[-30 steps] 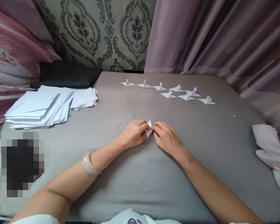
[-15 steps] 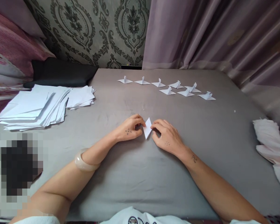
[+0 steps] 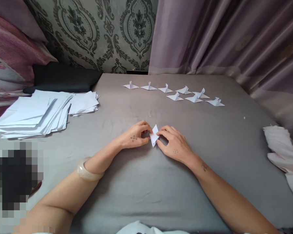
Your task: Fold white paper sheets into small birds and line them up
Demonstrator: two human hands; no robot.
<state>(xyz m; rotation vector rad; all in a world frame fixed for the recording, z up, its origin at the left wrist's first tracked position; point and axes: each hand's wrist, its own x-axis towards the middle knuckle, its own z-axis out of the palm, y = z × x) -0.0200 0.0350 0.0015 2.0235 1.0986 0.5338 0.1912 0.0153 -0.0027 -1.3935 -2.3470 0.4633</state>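
Note:
A small white folded paper (image 3: 154, 135), kite-shaped with points at top and bottom, lies at the middle of the grey-covered table (image 3: 185, 195). My left hand (image 3: 136, 134) grips its left edge between thumb and fingers. On the other side, my right hand (image 3: 174, 143) has its fingertips and thumb on the right edge of the same paper. A narrow dark gap shows near the lower tip. Farther back stand several white folded paper birds (image 3: 177, 97) in two rows, out of reach of both hands.
Stacks of white paper sheets (image 3: 36, 112) lie at the left, in front of a black folded item (image 3: 65, 76). A crumpled white cloth (image 3: 278, 143) rests at the right edge. Purple curtains (image 3: 197, 35) hang behind the table. The lower left corner is blurred out.
My right thumb has moved in to the paper's lower right edge, and a slight gap now shows at its lower tip. The left hand keeps its hold. The view has tilted slightly.

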